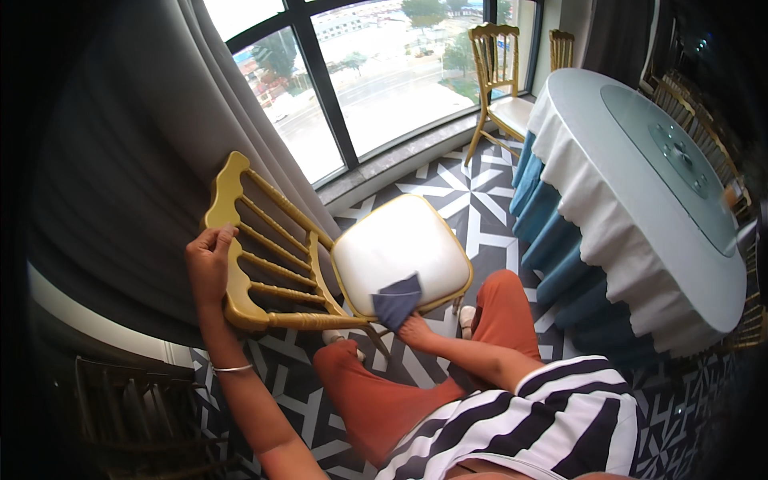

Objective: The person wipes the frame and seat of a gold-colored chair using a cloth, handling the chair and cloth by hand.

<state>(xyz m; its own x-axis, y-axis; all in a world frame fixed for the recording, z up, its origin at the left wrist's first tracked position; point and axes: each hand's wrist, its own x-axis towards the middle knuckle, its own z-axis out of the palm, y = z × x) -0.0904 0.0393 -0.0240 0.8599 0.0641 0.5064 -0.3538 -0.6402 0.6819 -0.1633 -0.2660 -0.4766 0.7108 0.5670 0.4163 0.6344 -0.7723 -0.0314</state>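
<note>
A gold chair with a spindle back [240, 303] and a white padded seat [399, 249] stands before me, its back towards the left. My left hand [211, 249] grips the top rail of the chair back, thumb over the edge. In my right hand [415, 331] is a dark blue-grey cloth [397, 303], which lies against the near edge of the seat. Part of the cloth spreads over the white padding. The fingers of my right hand are partly hidden by the cloth.
A round table [576, 126] with white and blue cloths and a glass turntable [648, 150] stands at the right. Beyond are another gold chair [509, 114] and a window [396, 66]. A grey curtain [150, 150] hangs behind the chair back. Dark chairs [138, 408] are at lower left.
</note>
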